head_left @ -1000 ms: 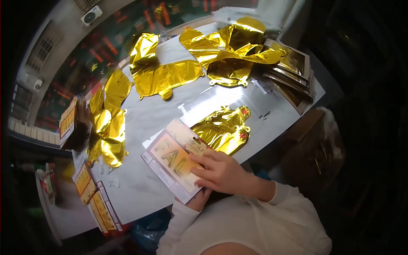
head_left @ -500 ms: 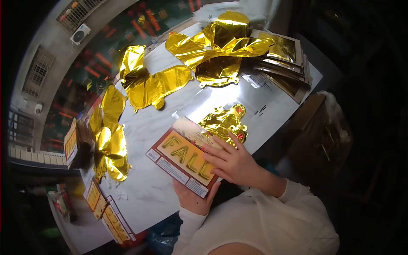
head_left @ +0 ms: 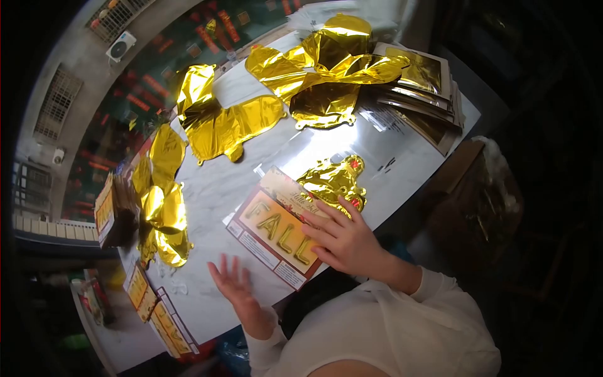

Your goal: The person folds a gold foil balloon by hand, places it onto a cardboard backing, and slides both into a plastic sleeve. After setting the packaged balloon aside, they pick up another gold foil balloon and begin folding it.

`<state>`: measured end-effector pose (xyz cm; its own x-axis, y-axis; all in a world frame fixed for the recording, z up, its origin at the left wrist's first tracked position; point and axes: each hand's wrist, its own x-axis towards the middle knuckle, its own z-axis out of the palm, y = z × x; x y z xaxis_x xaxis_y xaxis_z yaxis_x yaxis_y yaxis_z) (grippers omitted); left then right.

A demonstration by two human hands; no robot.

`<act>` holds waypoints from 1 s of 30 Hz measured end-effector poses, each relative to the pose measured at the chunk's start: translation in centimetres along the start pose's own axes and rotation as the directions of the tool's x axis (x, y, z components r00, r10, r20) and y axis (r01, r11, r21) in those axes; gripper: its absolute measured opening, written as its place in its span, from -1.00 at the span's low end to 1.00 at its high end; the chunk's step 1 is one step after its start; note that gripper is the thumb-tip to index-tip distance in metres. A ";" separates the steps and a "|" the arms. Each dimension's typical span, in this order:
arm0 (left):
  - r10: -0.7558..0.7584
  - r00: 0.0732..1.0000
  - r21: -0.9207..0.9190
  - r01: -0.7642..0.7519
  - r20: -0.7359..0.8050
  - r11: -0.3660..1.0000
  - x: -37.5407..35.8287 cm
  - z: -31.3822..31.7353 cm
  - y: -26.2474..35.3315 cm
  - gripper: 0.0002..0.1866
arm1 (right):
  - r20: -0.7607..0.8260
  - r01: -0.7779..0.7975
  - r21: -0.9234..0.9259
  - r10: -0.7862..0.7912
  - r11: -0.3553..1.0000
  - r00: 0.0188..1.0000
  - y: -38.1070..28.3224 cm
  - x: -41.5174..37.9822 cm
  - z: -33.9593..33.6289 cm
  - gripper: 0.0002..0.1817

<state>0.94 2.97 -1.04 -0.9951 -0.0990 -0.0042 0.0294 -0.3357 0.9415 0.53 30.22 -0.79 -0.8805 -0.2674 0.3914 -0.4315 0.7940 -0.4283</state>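
A printed "FALL" card [head_left: 273,235] with a white label strip lies at a slant near the table's front edge. Across its right side rests my right hand [head_left: 352,244], its fingers stretched and apart on the surface. My left hand [head_left: 242,294] is off the card, to its lower left, with fingers spread and nothing in them; it is slightly blurred. Just beyond the card is a folded gold foil balloon [head_left: 336,176] with red spots, partly hidden by the card and my right fingers.
Large flat gold foil balloons [head_left: 235,129] spread over the white table [head_left: 213,220]. Cards are stacked at the left edge [head_left: 113,213], and two more cards [head_left: 169,327] lie at the lower left. A pile of packs [head_left: 427,81] sits at the far right, above a brown box [head_left: 461,182].
My left hand has let go of the card and moved left, opening out. The card has shifted slightly right and now lies on the table. My right hand has barely moved.
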 end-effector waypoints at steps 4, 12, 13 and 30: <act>0.144 0.823 0.763 -0.565 0.549 0.314 1.6 4.1 4.7 -0.08 | -0.013 -0.004 -0.004 0.004 1.000 1.000 -0.2 0.1 0.0 -0.54; -0.217 0.612 0.635 -0.770 0.760 0.053 7.4 7.5 1.5 -0.15 | -0.013 -0.007 -0.033 0.007 0.999 1.000 -0.1 0.3 -0.1 -0.53; -0.210 0.611 0.633 -0.772 0.764 0.056 7.5 7.4 1.5 -0.15 | -0.007 0.000 -0.032 0.000 0.999 1.000 0.1 0.2 0.1 -0.54; -0.125 0.521 0.530 -0.846 0.844 0.056 8.1 6.3 2.0 -0.05 | -0.091 -0.146 0.210 0.168 0.967 0.982 0.6 0.3 -0.3 -0.59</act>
<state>-7.65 7.38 2.93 -0.6018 0.7816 0.1641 0.7934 0.5615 0.2349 0.06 30.78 -0.65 -0.9190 -0.0793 0.3861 -0.3295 0.6922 -0.6421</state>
